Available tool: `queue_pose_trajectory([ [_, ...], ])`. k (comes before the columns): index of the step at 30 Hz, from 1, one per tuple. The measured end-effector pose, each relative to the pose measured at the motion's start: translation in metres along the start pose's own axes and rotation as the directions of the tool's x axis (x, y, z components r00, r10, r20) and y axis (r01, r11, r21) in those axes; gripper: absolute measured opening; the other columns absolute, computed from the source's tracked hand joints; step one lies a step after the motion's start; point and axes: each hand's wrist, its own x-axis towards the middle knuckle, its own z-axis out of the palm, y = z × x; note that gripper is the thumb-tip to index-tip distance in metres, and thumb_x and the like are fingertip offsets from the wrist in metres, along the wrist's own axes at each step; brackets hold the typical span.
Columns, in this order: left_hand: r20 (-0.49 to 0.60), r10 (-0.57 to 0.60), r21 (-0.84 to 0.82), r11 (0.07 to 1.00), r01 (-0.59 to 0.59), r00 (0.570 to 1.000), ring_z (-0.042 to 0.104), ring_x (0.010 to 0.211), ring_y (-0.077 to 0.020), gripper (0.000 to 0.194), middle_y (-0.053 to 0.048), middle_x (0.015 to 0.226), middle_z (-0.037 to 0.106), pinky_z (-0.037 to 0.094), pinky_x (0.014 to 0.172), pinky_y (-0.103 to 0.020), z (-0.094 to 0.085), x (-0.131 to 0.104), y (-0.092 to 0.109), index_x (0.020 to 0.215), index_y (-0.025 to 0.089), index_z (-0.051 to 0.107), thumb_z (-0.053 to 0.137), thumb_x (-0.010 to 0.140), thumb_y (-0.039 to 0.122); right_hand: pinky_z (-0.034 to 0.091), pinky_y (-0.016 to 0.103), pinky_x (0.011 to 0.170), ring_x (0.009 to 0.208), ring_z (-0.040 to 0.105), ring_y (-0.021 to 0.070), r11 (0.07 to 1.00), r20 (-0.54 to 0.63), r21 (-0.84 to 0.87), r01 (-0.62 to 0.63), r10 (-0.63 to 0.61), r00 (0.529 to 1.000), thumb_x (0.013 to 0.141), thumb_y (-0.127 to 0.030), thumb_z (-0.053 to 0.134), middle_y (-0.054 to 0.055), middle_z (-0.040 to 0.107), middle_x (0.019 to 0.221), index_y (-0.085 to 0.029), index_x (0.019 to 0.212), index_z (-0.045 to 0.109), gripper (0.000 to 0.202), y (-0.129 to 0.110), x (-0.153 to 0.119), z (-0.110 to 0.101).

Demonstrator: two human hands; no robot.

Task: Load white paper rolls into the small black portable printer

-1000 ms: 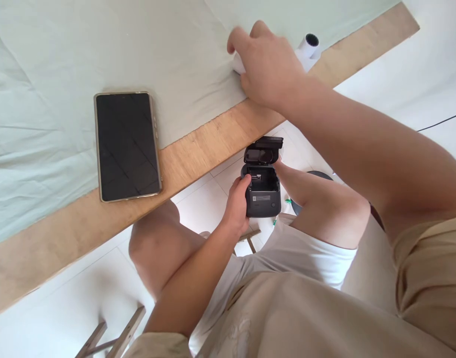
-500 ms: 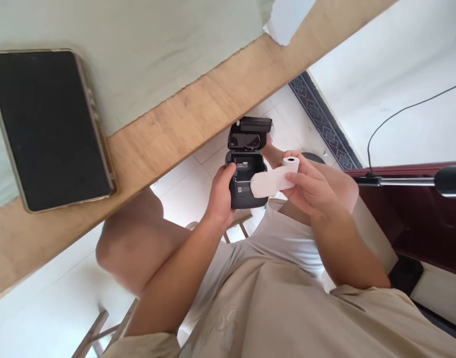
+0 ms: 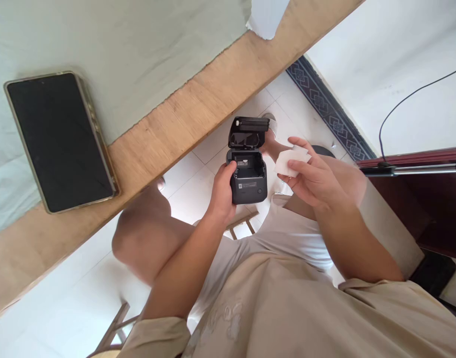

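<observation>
A small black label printer [image 3: 249, 191] is gripped from its left side by my left hand [image 3: 223, 191], with the thumb on its upper edge. Its lid [image 3: 249, 133] stands flipped up, so the hollow paper bay faces me. Just to the right, my right hand [image 3: 310, 176] pinches a roll of white paper [image 3: 289, 160] between thumb and fingers. The roll's loose end hangs toward the printer without touching it. The roll's core hole does not show from this angle.
A wooden table [image 3: 198, 119] with a pale cloth [image 3: 138, 54] runs diagonally across the upper left. On it lies a tablet-like device in a clear case [image 3: 62, 141]. A wooden stool [image 3: 114, 328] stands lower left. A thin black cable [image 3: 395, 107] hangs at right.
My right hand has turned the paper roll, hiding its core hole, and moved it right, away from the printer. The paper end no longer covers the printer's front. My view has shifted slightly.
</observation>
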Motion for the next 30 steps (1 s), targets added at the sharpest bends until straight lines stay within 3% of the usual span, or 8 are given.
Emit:
queue_pose_trajectory([
  [6, 0.015, -0.011, 0.018, 1.000, 0.011, 1.000, 0.079, 0.084, -0.0242, 0.041, -0.004, 0.094, 0.082, 0.060, 0.073, -0.034, -0.001, 0.000, -0.001, 0.100, 0.021, 0.074, 0.085, 0.082, 0.056, 0.071, 0.034, 0.085, 0.111, 0.078, 0.0227, 0.993, -0.029, 0.116, -0.033, 0.036, 0.999, 0.072, -0.039, 0.090, 0.001, 0.078, 0.110, -0.031, 0.107, 0.071, 0.041, -0.004, 0.007, -0.003],
  [10, 0.026, -0.016, 0.010, 1.000, 0.016, 1.000, 0.079, 0.083, -0.0244, 0.042, -0.004, 0.093, 0.081, 0.061, 0.074, -0.035, -0.002, 0.000, -0.001, 0.102, 0.022, 0.073, 0.085, 0.083, 0.057, 0.069, 0.034, 0.092, 0.102, 0.077, 0.0191, 0.973, -0.057, -0.187, 0.138, -0.151, 0.987, 0.078, -0.033, 0.087, -0.003, 0.072, 0.098, -0.035, 0.117, 0.069, 0.043, -0.004, 0.001, 0.002],
  [12, 0.029, -0.009, 0.020, 1.000, 0.009, 1.000, 0.078, 0.083, -0.0240, 0.043, -0.004, 0.093, 0.080, 0.060, 0.074, -0.035, -0.002, 0.000, -0.001, 0.102, 0.021, 0.072, 0.086, 0.082, 0.057, 0.067, 0.040, 0.099, 0.102, 0.076, 0.0207, 0.829, 0.034, -0.486, 0.278, -0.300, 0.953, 0.085, -0.028, 0.082, -0.002, 0.073, 0.100, -0.037, 0.127, 0.067, 0.046, -0.005, -0.005, 0.008],
  [14, 0.028, 0.008, 0.039, 0.999, -0.010, 1.000, 0.077, 0.083, -0.0235, 0.044, -0.004, 0.094, 0.079, 0.060, 0.074, -0.035, -0.002, -0.002, -0.001, 0.102, 0.021, 0.071, 0.087, 0.081, 0.057, 0.065, 0.047, 0.105, 0.107, 0.075, 0.0248, 0.552, 0.210, -0.712, 0.433, -0.422, 0.882, 0.090, -0.029, 0.077, 0.002, 0.074, 0.112, -0.036, 0.134, 0.065, 0.046, -0.006, -0.006, 0.013],
  [17, 0.033, 0.039, 0.076, 0.996, -0.042, 0.999, 0.077, 0.087, -0.0233, 0.047, -0.004, 0.095, 0.078, 0.060, 0.076, -0.034, -0.002, -0.005, 0.000, 0.100, 0.022, 0.068, 0.090, 0.079, 0.057, 0.064, 0.048, 0.097, 0.109, 0.073, 0.0286, 0.158, 0.427, -0.808, 0.567, -0.507, 0.749, 0.092, -0.028, 0.072, 0.007, 0.073, 0.121, -0.030, 0.135, 0.062, 0.044, -0.003, 0.004, 0.017],
  [19, 0.046, 0.051, 0.100, 0.994, -0.055, 0.998, 0.076, 0.088, -0.0230, 0.048, -0.003, 0.094, 0.077, 0.060, 0.077, -0.034, -0.002, -0.008, 0.000, 0.100, 0.022, 0.067, 0.091, 0.078, 0.057, 0.062, 0.043, 0.087, 0.104, 0.073, 0.0280, 0.018, 0.486, -0.818, 0.574, -0.512, 0.708, 0.092, -0.026, 0.070, 0.007, 0.073, 0.115, -0.028, 0.126, 0.059, 0.036, 0.001, 0.013, 0.017],
  [24, 0.054, 0.061, 0.145, 0.987, -0.068, 0.997, 0.074, 0.087, -0.0220, 0.043, -0.002, 0.095, 0.076, 0.060, 0.075, -0.033, -0.006, -0.010, 0.000, 0.102, 0.022, 0.066, 0.087, 0.081, 0.053, 0.053, 0.034, 0.073, 0.093, 0.071, 0.0230, -0.102, 0.577, -0.781, 0.616, -0.495, 0.650, 0.090, -0.016, 0.062, 0.004, 0.076, 0.107, -0.027, 0.105, 0.053, 0.021, 0.009, 0.019, 0.022],
  [30, 0.071, 0.118, 0.136, 0.983, -0.127, 0.990, 0.075, 0.092, -0.0215, 0.038, -0.002, 0.096, 0.076, 0.060, 0.078, -0.032, -0.009, -0.010, 0.000, 0.102, 0.023, 0.068, 0.085, 0.084, 0.052, 0.051, 0.032, 0.075, 0.092, 0.072, 0.0203, -0.064, 0.611, -0.715, 0.697, -0.542, 0.577, 0.094, -0.014, 0.061, 0.003, 0.078, 0.103, -0.027, 0.092, 0.050, 0.017, 0.017, 0.016, 0.029],
])
